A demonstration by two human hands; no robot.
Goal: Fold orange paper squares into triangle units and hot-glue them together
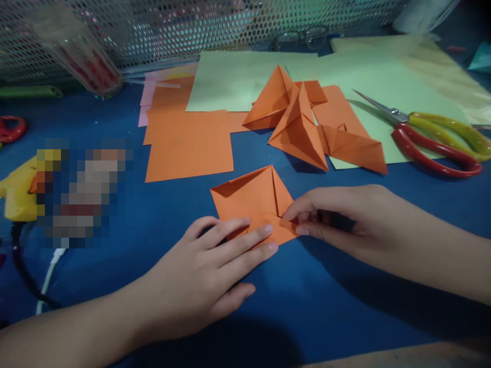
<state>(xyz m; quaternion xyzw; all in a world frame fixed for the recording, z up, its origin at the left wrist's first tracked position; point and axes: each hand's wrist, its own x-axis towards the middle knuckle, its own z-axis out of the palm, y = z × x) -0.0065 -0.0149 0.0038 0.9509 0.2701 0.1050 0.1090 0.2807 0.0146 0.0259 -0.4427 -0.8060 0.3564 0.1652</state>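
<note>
A partly folded sheet of orange origami paper (245, 197) lies on the blue tabletop, its upper edges turned in as flaps. My left hand (215, 266) rests flat on its lower part, fingers stretched out. At the paper's right corner, my right hand (337, 220) pinches a small flap between thumb and fingertips. Just beyond stand folded orange paper pieces (301, 125) with pointed tops. To their left lie flat orange paper sheets (190, 145), partly overlapping. The underside of the paper beneath my left fingers is hidden.
Scissors (401, 117) with red and yellow handles lie at right on pale green paper (414, 87). A clear jar (92, 66) stands at back left before a perforated metal screen (161, 30). Glasses (303, 38) sit behind. A yellow glue gun (23, 189) and a white cable (49, 276) are at left.
</note>
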